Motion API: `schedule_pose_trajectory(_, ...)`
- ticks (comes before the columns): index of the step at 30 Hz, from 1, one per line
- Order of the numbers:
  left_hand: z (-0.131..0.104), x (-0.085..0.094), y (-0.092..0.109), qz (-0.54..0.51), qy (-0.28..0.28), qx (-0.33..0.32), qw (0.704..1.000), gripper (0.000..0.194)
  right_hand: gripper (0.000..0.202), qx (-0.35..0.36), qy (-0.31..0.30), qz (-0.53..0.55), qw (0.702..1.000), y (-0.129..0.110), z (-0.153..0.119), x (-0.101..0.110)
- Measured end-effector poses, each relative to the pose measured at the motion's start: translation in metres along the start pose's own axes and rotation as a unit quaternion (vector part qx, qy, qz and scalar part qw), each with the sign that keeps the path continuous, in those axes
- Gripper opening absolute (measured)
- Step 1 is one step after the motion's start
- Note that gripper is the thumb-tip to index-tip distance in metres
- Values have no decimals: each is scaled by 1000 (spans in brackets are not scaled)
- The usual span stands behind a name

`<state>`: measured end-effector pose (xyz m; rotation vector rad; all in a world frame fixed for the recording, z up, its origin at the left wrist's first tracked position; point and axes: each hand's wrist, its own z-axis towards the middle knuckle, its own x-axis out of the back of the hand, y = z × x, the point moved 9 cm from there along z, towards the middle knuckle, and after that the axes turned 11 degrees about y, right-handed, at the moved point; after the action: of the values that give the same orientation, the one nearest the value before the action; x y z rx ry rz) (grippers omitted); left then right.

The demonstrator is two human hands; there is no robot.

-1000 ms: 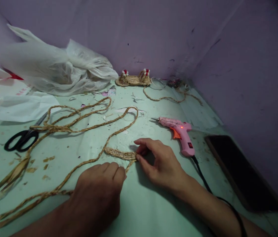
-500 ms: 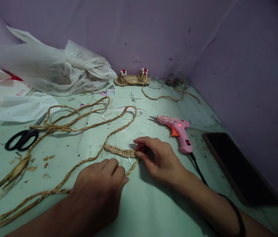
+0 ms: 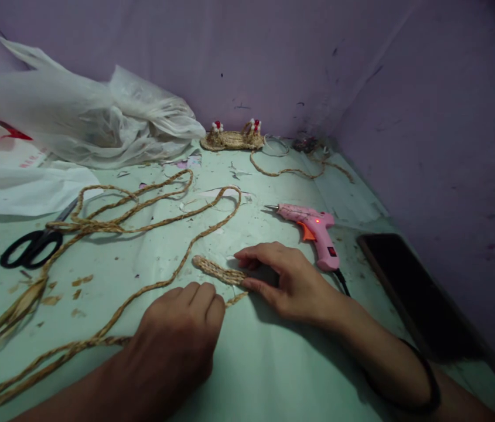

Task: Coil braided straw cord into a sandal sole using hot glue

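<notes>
My left hand [image 3: 179,340] is closed in a fist around a braided natural-fibre rope [image 3: 115,316]. The rope enters on the fist's left side and shows again at its right. A narrow strip of the same rope, wound flat in rows [image 3: 218,271], lies on the table between my hands. My right hand [image 3: 282,281] holds the strip's right end, with the thumb against its near edge. The index finger is raised a little, and the palm hides the far tip of the strip.
A pink glue gun [image 3: 311,225] with a lit red light lies right of my hands, and a dark phone [image 3: 418,293] farther right. Black-handled scissors [image 3: 31,249] lie left. Plastic bags [image 3: 111,117] and a woven slipper-shaped piece with beads [image 3: 232,140] sit by the wall.
The wound strip has turned slightly, its left end shifting right and its right end dipping nearer to me. My right thumb has slid lower. My left hand stays closed in nearly the same place.
</notes>
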<state>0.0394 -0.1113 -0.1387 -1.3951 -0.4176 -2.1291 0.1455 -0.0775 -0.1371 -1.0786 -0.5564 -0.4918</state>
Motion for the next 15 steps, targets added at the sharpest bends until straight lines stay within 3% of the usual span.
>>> schedule_pose_trajectory(7, 11, 4, 1, 79, 13, -33, 996, 25, 24, 35, 5, 12, 999, -6, 0, -2)
schedule_pose_trajectory(15, 9, -2, -2, 59, 15, -93, 994, 22, 27, 37, 14, 27, 999, -4, 0, -2)
